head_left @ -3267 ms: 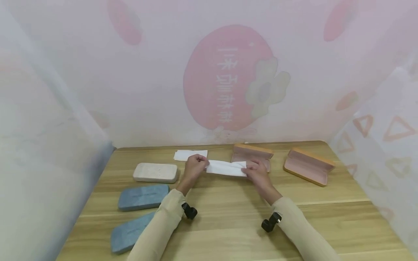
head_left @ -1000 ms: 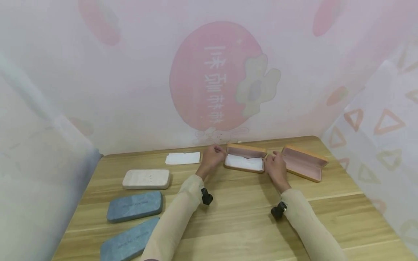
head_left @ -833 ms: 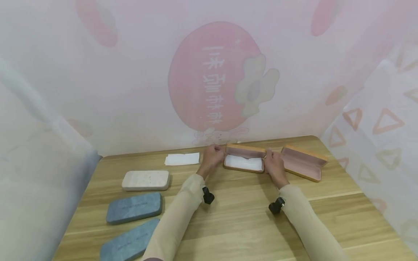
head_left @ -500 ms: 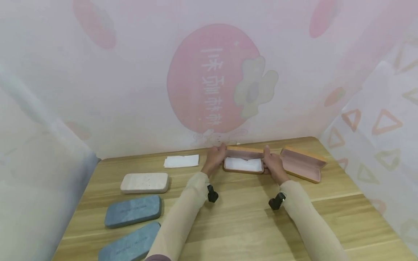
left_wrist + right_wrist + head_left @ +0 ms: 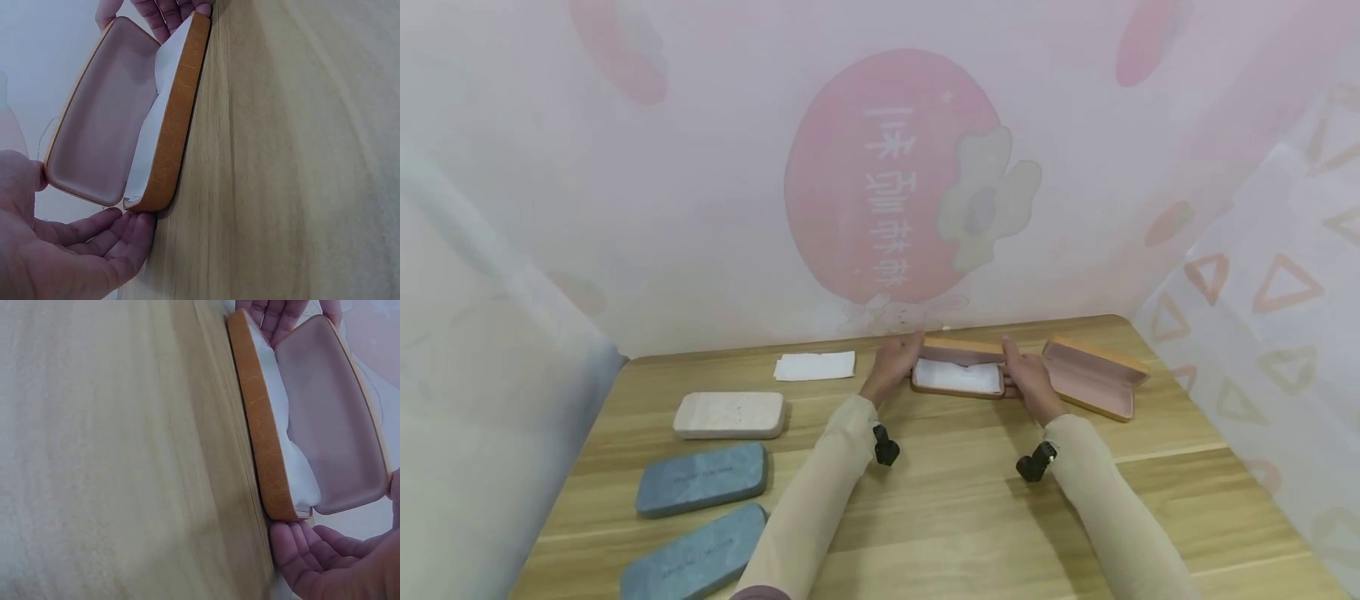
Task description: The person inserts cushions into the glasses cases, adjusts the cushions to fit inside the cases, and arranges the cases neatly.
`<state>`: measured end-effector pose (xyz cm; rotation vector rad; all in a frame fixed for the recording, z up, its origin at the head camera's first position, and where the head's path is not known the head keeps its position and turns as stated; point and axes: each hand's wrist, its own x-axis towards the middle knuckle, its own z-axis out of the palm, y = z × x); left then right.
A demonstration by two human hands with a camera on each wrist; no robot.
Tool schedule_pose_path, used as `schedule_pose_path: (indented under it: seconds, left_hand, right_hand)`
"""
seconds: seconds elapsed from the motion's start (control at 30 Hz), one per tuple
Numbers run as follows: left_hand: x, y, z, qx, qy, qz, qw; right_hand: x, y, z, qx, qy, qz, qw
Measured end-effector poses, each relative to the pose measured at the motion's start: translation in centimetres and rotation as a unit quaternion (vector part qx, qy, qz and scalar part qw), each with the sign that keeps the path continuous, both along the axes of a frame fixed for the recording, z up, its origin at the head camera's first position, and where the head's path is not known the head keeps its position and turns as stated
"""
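An orange-brown glasses case (image 5: 958, 392) stands with its lid up near the back of the table, showing a pink lining. Inside its base lies a folded white cloth (image 5: 958, 377). My left hand (image 5: 891, 367) holds the case's left end, thumb at the lid's edge and fingers against the base. At the opposite end my right hand (image 5: 1032, 382) grips in the same way, its thumb on the lid corner. Both wrist views show the lid (image 5: 103, 112) raised, the cloth (image 5: 294, 456) within, and fingertips touching the base ends.
To the right, a second orange-brown case (image 5: 1088, 383) lies with its lid up. Another folded white cloth (image 5: 815, 367) is on the left. An off-white case (image 5: 730, 415) and two blue cases, one farther (image 5: 702, 479) and one nearer (image 5: 695, 557), line the left side.
The white cloth, earlier stretched between both hands, now lies in the glasses case. My hands have moved to the case's ends, and the thumbs have come onto its lid.
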<state>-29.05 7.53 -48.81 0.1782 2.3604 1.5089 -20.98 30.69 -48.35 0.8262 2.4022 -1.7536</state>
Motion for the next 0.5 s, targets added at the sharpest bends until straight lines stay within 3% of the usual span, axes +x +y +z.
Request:
schedule_pose_path:
  seconds: [0.5]
  left_hand:
    - [0.6,-1.2,-0.6,0.029,0.017,-0.024,0.9991]
  right_hand:
    - [0.6,0.2,-0.6,-0.013,0.021,0.019,0.9995]
